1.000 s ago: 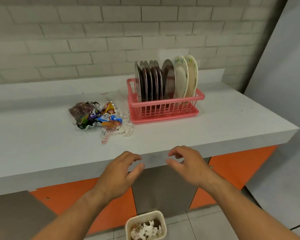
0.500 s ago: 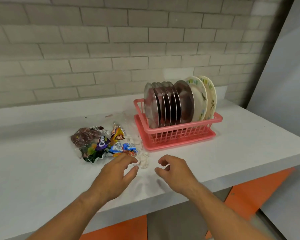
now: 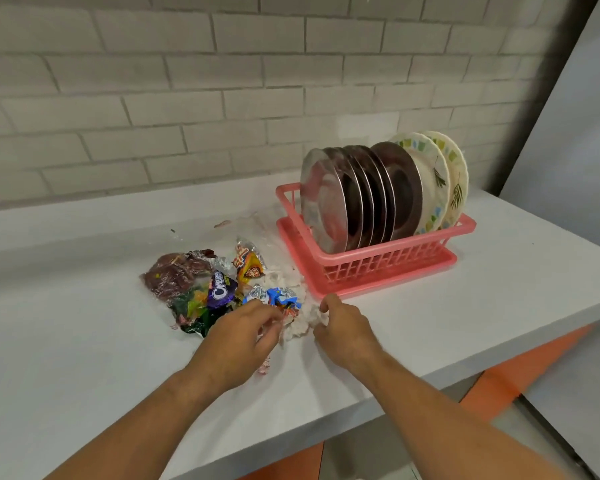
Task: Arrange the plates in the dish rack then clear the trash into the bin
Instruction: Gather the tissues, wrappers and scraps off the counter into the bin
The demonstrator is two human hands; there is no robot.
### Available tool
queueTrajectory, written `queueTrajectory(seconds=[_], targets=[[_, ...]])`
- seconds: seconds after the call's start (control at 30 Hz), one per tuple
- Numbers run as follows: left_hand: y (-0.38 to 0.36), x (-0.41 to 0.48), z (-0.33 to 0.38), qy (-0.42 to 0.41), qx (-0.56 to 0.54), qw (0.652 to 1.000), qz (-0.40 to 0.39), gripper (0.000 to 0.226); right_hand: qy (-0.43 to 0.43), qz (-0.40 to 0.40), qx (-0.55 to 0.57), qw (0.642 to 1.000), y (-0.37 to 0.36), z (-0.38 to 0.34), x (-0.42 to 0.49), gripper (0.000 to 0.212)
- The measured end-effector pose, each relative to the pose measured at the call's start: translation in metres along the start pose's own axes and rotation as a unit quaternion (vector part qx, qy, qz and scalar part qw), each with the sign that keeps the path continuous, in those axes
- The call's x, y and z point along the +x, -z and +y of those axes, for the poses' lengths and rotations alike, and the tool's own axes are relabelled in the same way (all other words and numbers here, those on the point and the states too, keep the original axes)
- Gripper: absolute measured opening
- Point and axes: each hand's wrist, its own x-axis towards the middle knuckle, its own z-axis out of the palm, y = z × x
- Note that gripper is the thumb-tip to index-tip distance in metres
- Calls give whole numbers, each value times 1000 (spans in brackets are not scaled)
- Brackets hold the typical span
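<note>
A pink dish rack (image 3: 378, 265) stands on the white counter (image 3: 84, 341), holding several steel plates (image 3: 326, 199) and two patterned white plates (image 3: 433, 181) upright. Left of it lies a heap of crumpled snack wrappers (image 3: 201, 289) and white tissue scraps (image 3: 298, 323). My left hand (image 3: 239, 341) reaches into the near edge of the heap, fingers curling onto a wrapper and the tissue. My right hand (image 3: 343, 327) sits at the tissue's right side with fingers curled against it. How firm either hold is stays hidden behind the fingers.
A grey brick wall (image 3: 222, 98) runs behind the counter. A pale panel (image 3: 568, 168) rises on the right. Orange cabinet fronts (image 3: 520, 375) show below the counter's front edge. The bin is out of view.
Both hands moved forward from the counter's front edge to the trash heap and closed in on the wrappers and tissue. The view tilted up, so the bin dropped out of sight.
</note>
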Motion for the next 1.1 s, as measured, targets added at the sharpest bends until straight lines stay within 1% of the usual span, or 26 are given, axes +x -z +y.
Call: queueTrajectory(seconds=[0.1, 0.13, 0.23, 0.33, 0.4, 0.43, 0.5, 0.53, 0.57, 0.7, 0.77, 0.8, 0.83, 0.9, 0.93, 0.97, 1.0, 1.03, 1.1], targets=[[-4, 4, 2, 1, 14, 1000, 0, 20, 13, 13, -17, 1000, 16, 6, 2, 10], [-6, 6, 4, 2, 17, 1000, 1, 21, 17, 18, -18, 1000, 22, 9, 3, 10], [-15, 11, 14, 7, 35, 999, -4, 23, 33, 20, -16, 999, 36, 19, 2, 24], [-25, 17, 23, 33, 77, 996, -5, 25, 47, -2, -20, 999, 48, 30, 1, 27], [-34, 21, 29, 56, 119, 991, -10, 27, 51, -36, -24, 998, 54, 38, 1, 21], [-39, 22, 32, 67, 151, 986, -17, 28, 51, -58, -25, 997, 56, 42, 0, 24], [-51, 26, 38, 92, 224, 969, -38, 31, 65, -95, -42, 992, 60, 49, 0, 49], [-56, 28, 39, 107, 254, 960, -47, 32, 75, -103, -59, 990, 61, 52, 0, 57], [-62, 30, 40, 121, 278, 951, -52, 34, 87, -102, -75, 988, 62, 55, -1, 57], [-76, 40, 39, 171, 354, 915, -88, 39, 126, -80, -101, 984, 63, 66, 0, 37], [-83, 40, 42, 124, 392, 902, -129, 33, 128, -71, -98, 984, 63, 70, 1, 31], [-87, 39, 44, 93, 386, 906, -148, 30, 127, -68, -94, 985, 63, 72, 2, 27], [-90, 37, 47, 77, 359, 916, -158, 28, 124, -69, -88, 986, 62, 75, 3, 24], [-93, 34, 51, 74, 278, 948, -138, 30, 124, -73, -76, 987, 60, 81, 4, 15], [-95, 32, 53, 72, 250, 957, -128, 33, 125, -76, -67, 987, 59, 83, 5, 10], [-96, 29, 56, 71, 242, 959, -128, 35, 123, -83, -52, 988, 59, 84, 6, 14], [-98, 26, 57, 68, 247, 957, -133, 36, 117, -91, -31, 988, 59, 85, 6, 23], [-100, 23, 59, 64, 260, 953, -143, 36, 106, -100, -5, 989, 59, 85, 7, 31], [-102, 19, 63, 48, 294, 942, -157, 37, 88, -102, 45, 990, 61, 84, 11, 41]])
